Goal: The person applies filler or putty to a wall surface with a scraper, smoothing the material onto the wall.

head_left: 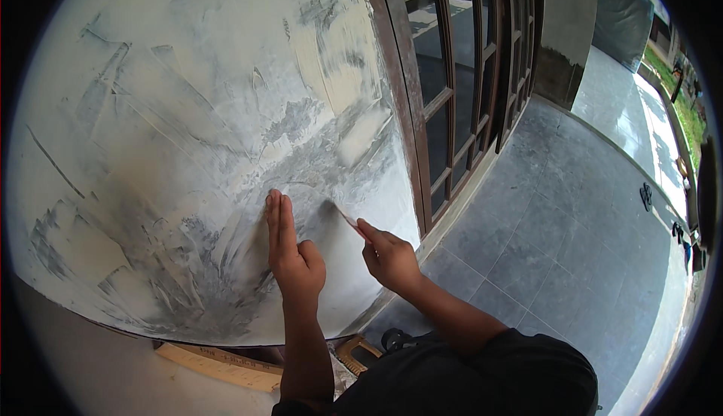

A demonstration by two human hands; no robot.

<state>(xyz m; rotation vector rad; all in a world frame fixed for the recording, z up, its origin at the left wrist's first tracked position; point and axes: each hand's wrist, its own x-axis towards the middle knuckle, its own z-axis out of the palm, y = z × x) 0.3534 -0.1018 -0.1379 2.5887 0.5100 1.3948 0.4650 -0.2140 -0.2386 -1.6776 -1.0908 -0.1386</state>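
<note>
In front of me is a wall point(188, 152) with patchy white and grey filler, streaked with trowel marks. My left hand point(296, 262) is raised against its lower middle, fingers stretched out and held together, with nothing visible in it. To its right, my right hand point(392, 258) grips what looks like a putty knife point(351, 223), thin and reddish near the fingers. Its tip reaches the wall surface or just short of it; I cannot tell which. Seen nearly edge-on, the tool does not show its full shape.
Right of the wall stands a brown-framed glass door point(437, 100). Grey floor tiles point(557, 243) spread beyond it, with dark slippers point(646, 196) at the far right. Below the wall's lower edge lie a yellowish printed strip point(218, 367) and a tan saw-like handle point(348, 356).
</note>
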